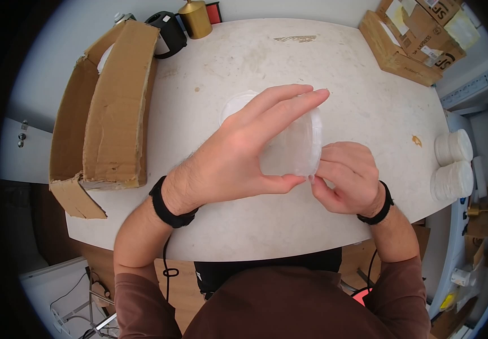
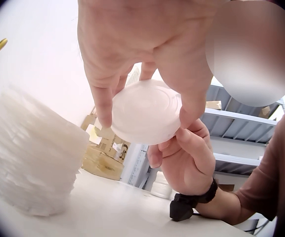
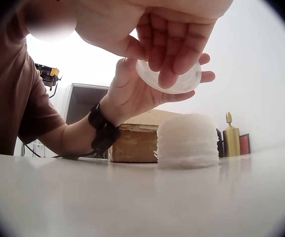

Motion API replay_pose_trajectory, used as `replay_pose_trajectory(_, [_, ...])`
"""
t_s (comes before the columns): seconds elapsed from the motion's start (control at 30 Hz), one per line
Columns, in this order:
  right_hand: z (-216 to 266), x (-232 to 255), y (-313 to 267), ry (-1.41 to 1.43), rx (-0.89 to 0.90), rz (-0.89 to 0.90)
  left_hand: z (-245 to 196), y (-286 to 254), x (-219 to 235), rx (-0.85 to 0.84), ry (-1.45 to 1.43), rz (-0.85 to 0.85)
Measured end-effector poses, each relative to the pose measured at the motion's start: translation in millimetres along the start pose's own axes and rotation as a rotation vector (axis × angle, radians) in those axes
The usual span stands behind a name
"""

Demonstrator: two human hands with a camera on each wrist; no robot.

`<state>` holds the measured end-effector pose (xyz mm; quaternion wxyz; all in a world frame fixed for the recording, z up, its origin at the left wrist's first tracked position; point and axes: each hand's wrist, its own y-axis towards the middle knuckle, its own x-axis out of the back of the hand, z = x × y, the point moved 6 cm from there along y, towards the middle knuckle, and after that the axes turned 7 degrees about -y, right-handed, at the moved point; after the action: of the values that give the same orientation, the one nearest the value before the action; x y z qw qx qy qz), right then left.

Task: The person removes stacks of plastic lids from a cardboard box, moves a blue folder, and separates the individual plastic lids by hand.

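A round translucent white container or lid (image 1: pixel 289 150) is held above the table, its rim facing right in the head view. My left hand (image 1: pixel 235 144) grips it from the left, thumb below and fingers along the far side. At the near edge of the rim, the fingertips of my right hand (image 1: pixel 345 175) pinch together; the left wrist view shows them touching the lower edge of the disc (image 2: pixel 146 112). What lies between those fingertips is too small to tell. Behind the left hand a stack of thin white discs (image 3: pixel 188 142) stands on the table.
A long open cardboard box (image 1: pixel 117 107) lies at the left. Behind it stand a black kettle (image 1: pixel 168 35) and a brass-coloured container (image 1: pixel 196 20). More cardboard boxes (image 1: pixel 408 42) sit at the back right. Two white rolls or stacks (image 1: pixel 453 181) stand at the right edge.
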<state>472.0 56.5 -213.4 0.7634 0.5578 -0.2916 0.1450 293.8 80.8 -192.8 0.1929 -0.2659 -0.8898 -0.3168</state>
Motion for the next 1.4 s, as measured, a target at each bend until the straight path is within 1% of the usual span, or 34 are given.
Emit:
replay_pose_trajectory(0.1, [-1.5, 4.3, -1.4, -0.005, -0.012, -0.009, 1.7, 0.4, 2.6, -0.013, -0.030, -0.018])
replay_pose_trajectory(0.17, [-2.3, 6.0, -1.0, -0.008, -0.023, -0.010, 5.6, 0.0, 3.4, 0.072, -0.068, -0.040])
replay_pose_trajectory(0.27, [-2.2, 6.3, 1.0, 0.000, -0.016, -0.021, 6.5, -2.3, -3.4, 0.073, -0.053, -0.090])
replay_pose_trajectory(0.33, [-2.9, 5.4, 2.7, 0.068, -0.045, -0.027, 3.2, -3.3, -7.0, 0.081, -0.070, -0.081])
replay_pose_trajectory(0.47, [-4.7, 4.2, -0.1, 0.025, -0.016, 0.001, 1.5, -3.5, -5.8, 0.101, -0.150, -0.076])
replay_pose_trajectory(0.57, [-4.1, 4.5, -1.1, 0.015, -0.030, 0.000, 6.0, -3.9, -2.3, 0.101, -0.126, -0.054])
replay_pose_trajectory(0.67, [-4.9, 7.3, -0.2, 0.005, -0.070, -0.041, 6.5, -3.8, 0.4, 0.132, -0.161, -0.066])
replay_pose_trajectory(0.7, [-6.0, 9.3, 0.2, -0.031, -0.111, -0.078, 5.8, -3.8, 0.2, 0.132, -0.161, -0.066])
replay_pose_trajectory(0.73, [-7.8, 11.3, 0.2, -0.067, -0.151, -0.115, 5.3, -4.0, -1.9, 0.143, -0.146, -0.043])
replay_pose_trajectory(0.8, [-10.8, 11.7, -1.3, -0.093, -0.167, -0.130, 4.8, -4.4, -6.3, 0.154, -0.132, -0.020])
replay_pose_trajectory(0.87, [-11.7, 13.7, -2.6, -0.119, -0.183, -0.145, 3.5, -4.7, -8.1, 0.111, -0.011, -0.040])
replay_pose_trajectory(0.9, [-12.0, 14.8, -3.3, -0.145, -0.219, -0.134, 2.4, -4.4, -7.0, 0.111, -0.012, -0.040])
replay_pose_trajectory(0.93, [-13.1, 15.2, -4.0, -0.170, -0.256, -0.124, 1.9, -4.3, -2.2, 0.140, -0.004, -0.076])
replay_pose_trajectory(0.97, [-13.4, 14.9, -3.6, -0.170, -0.256, -0.124, 2.2, -4.5, 2.0, 0.168, 0.003, -0.113])
replay_pose_trajectory(1.03, [-13.8, 15.9, -2.6, -0.163, -0.253, -0.163, 2.3, -4.2, 5.9, 0.168, 0.014, -0.142])
replay_pose_trajectory(1.1, [-12.8, 15.8, -2.5, -0.175, -0.253, -0.163, 3.2, -3.7, 11.7, 0.168, 0.025, -0.171])
replay_pose_trajectory(1.17, [-12.7, 16.1, -2.3, -0.186, -0.253, -0.163, 1.7, -3.4, 20.4, 0.132, 0.210, -0.205])
replay_pose_trajectory(1.27, [-14.0, 16.7, -3.1, -0.191, -0.264, -0.158, 2.8, -4.3, 25.2, 0.123, 0.262, -0.226])
replay_pose_trajectory(1.37, [-15.4, 14.2, -5.0, -0.191, -0.270, -0.150, 1.5, -3.8, 22.9, 0.139, 0.230, -0.221])
replay_pose_trajectory(1.4, [-15.8, 13.9, -5.4, -0.207, -0.271, -0.171, 1.1, -3.8, 22.9, 0.139, 0.230, -0.221])
